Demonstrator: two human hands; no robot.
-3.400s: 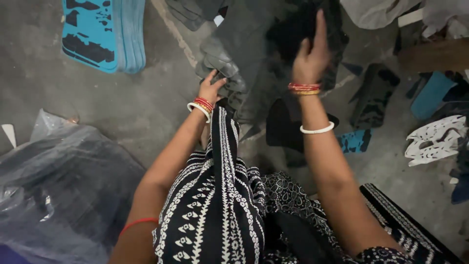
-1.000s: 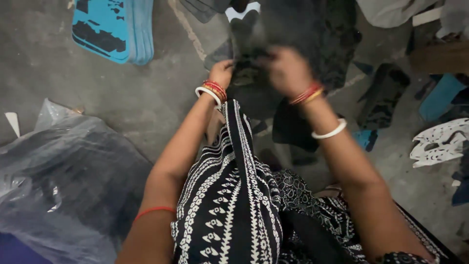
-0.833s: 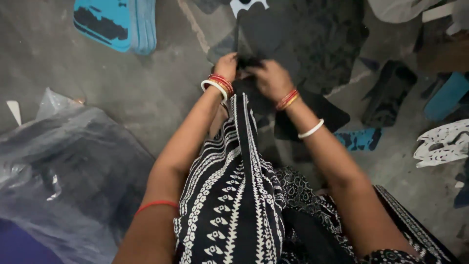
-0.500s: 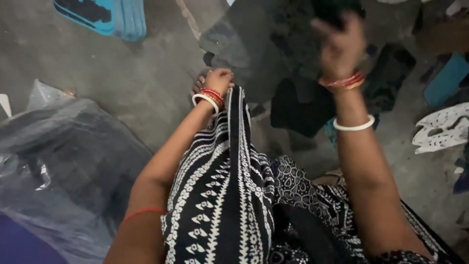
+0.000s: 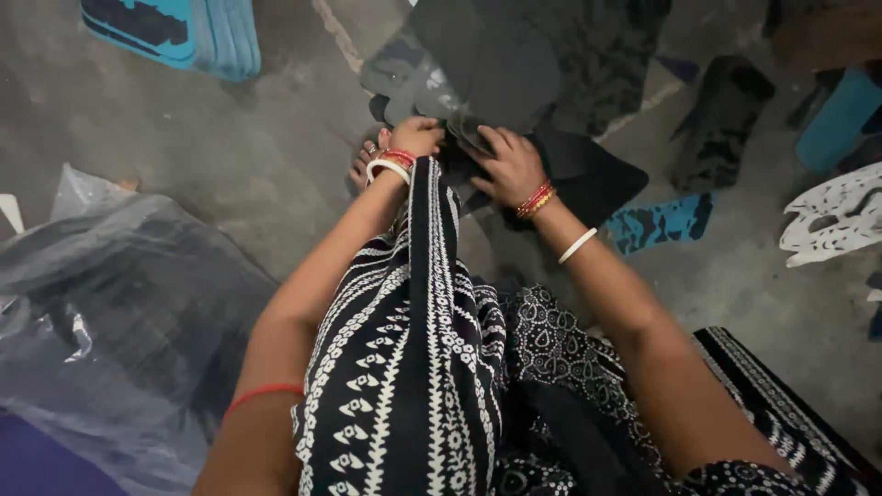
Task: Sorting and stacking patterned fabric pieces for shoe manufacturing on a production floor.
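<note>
I sit on the floor with one knee raised in black-and-white patterned cloth [image 5: 413, 349]. My left hand [image 5: 415, 136] rests on the edge of a pile of dark flat cut pieces [image 5: 514, 73] just past my foot. My right hand [image 5: 507, 163] lies flat on a black piece [image 5: 588, 174] of the same pile, fingers spread and pressing down. Both wrists carry red and white bangles. Whether either hand pinches a piece is hidden by the knee and the dark material.
A stack of blue sheets with cut-out shapes [image 5: 175, 32] lies at the far left. A clear plastic bag of dark material [image 5: 101, 312] sits at my left. Blue scraps [image 5: 666, 220], a white cut-out sheet [image 5: 831, 220] and dark offcuts [image 5: 721, 119] lie at the right on the concrete floor.
My right hand was raised high half a second ago and has come down onto the black piece beside my left hand. The left hand stayed at the pile's edge.
</note>
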